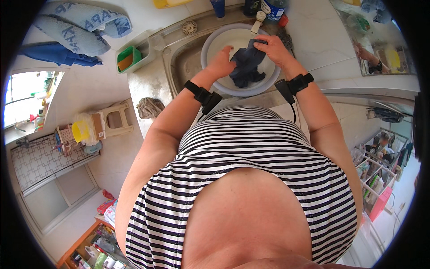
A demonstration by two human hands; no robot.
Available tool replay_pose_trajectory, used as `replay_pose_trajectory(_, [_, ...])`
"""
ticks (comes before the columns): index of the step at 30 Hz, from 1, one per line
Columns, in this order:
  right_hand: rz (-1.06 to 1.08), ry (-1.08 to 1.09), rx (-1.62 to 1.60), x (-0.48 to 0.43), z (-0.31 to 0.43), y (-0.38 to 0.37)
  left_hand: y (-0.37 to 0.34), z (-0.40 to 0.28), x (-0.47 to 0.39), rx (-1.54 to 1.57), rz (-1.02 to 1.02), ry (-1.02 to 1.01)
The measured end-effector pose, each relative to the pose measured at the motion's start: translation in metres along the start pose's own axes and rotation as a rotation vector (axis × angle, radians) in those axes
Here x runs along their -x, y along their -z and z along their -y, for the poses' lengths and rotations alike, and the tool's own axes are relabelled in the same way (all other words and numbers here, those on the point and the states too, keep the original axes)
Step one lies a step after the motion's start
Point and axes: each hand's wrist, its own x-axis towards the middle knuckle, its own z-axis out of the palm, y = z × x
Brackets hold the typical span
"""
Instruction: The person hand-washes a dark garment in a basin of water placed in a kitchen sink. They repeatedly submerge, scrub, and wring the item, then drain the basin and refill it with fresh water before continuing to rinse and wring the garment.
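Observation:
A pale round plastic basin (207,53) stands in a stainless-steel sink (178,64). Above it hangs a dark blue-grey cloth (247,64), bunched, its lower end over the inside of the basin. My right hand (272,48) pinches the cloth's upper right end between thumb and fingers. At the cloth's left side is my left hand (221,63), its fingers spread and slightly blurred; whether it touches the cloth cannot be told. A light-coloured tap (258,23) reaches over the basin's far rim, close to my right hand.
On the counter's left side lies a crumpled grey-brown rag (150,108). A clear tray (134,50) holds a green container (130,58) with a sponge. Behind the sink stand a large plastic bottle (273,10) and a blue cup (218,8). Towels (84,28) hang at upper left.

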Motion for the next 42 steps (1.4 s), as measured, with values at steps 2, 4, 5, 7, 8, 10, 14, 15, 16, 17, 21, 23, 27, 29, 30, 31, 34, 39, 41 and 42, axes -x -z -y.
replay_pose_trajectory(2, [0.081, 0.025, 0.083, 0.002, 0.02, -0.006, -0.001, -0.001, -0.007, 0.186, -0.109, -0.186])
replay_pose_trajectory(4, [0.171, 0.066, 0.112, 0.004, 0.037, -0.007, 0.003, -0.003, -0.02, 0.223, -0.065, -0.381])
replay_pose_trajectory(5, [0.215, 0.08, 0.109, 0.005, 0.044, -0.008, 0.009, -0.004, -0.03, 0.17, 0.015, -0.499])
replay_pose_trajectory(7, [0.236, 0.118, 0.115, 0.006, 0.055, -0.008, 0.015, -0.002, -0.036, 0.166, 0.193, -0.521])
replay_pose_trajectory(8, [0.211, 0.141, 0.125, 0.007, 0.06, -0.007, 0.016, -0.002, -0.038, 0.215, 0.291, -0.426])
replay_pose_trajectory(10, [0.162, 0.193, 0.163, 0.01, 0.07, -0.004, 0.017, 0.0, -0.039, 0.295, 0.409, -0.303])
replay_pose_trajectory(14, [0.074, 0.3, 0.236, 0.018, 0.086, 0.002, 0.016, 0.004, -0.033, 0.335, 0.422, -0.24])
replay_pose_trajectory(15, [0.047, 0.321, 0.236, 0.02, 0.088, 0.003, 0.018, 0.005, -0.032, 0.322, 0.408, -0.237])
replay_pose_trajectory(16, [0.019, 0.354, 0.232, 0.022, 0.088, 0.005, 0.021, 0.006, -0.031, 0.276, 0.38, -0.259])
replay_pose_trajectory(17, [-0.049, 0.356, 0.232, 0.024, 0.087, 0.007, 0.025, 0.007, -0.031, 0.23, 0.352, -0.281])
replay_pose_trajectory(21, [-0.237, 0.367, 0.4, 0.03, 0.07, 0.026, 0.045, 0.013, -0.026, 0.291, 0.387, -0.008])
replay_pose_trajectory(23, [-0.31, 0.317, 0.531, 0.034, 0.057, 0.039, 0.052, 0.017, -0.026, 0.195, 0.327, -0.095])
replay_pose_trajectory(27, [-0.45, 0.188, 0.53, 0.04, 0.032, 0.056, 0.055, 0.032, -0.022, 0.016, 0.306, -0.175])
replay_pose_trajectory(29, [-0.502, 0.163, 0.51, 0.044, 0.024, 0.062, 0.053, 0.041, -0.018, -0.218, 0.277, -0.206])
replay_pose_trajectory(30, [-0.53, 0.169, 0.531, 0.045, 0.021, 0.065, 0.053, 0.045, -0.016, -0.336, 0.259, -0.226])
replay_pose_trajectory(31, [-0.549, 0.193, 0.546, 0.047, 0.018, 0.067, 0.055, 0.049, -0.015, -0.307, 0.263, -0.189])
replay_pose_trajectory(34, [-0.566, 0.112, 0.529, 0.055, 0.013, 0.074, 0.065, 0.057, -0.015, -0.25, 0.285, -0.117])
replay_pose_trajectory(39, [-0.677, 0.125, 0.412, 0.059, 0.016, 0.081, 0.077, 0.062, -0.013, -0.412, 0.407, -0.141])
replay_pose_trajectory(41, [-0.687, 0.13, 0.359, 0.06, 0.024, 0.08, 0.072, 0.064, -0.003, -0.488, 0.39, -0.201])
replay_pose_trajectory(42, [-0.68, 0.143, 0.358, 0.061, 0.029, 0.078, 0.07, 0.065, 0.001, -0.521, 0.374, -0.246])
